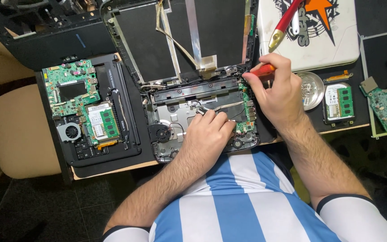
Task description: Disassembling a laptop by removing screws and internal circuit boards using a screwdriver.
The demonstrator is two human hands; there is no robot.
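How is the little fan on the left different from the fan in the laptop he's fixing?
The loose fan has a pale grey casing; the laptop's fan is black. The loose fan lies on top of a removed keyboard panel, beside green circuit boards; the black one sits mounted inside the open laptop base, just left of the left hand. Both are small and round with spoked blades.

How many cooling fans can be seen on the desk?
2: a grey fan lies loose beside the left green board; a black fan sits in the opened laptop base. Others may be hidden.
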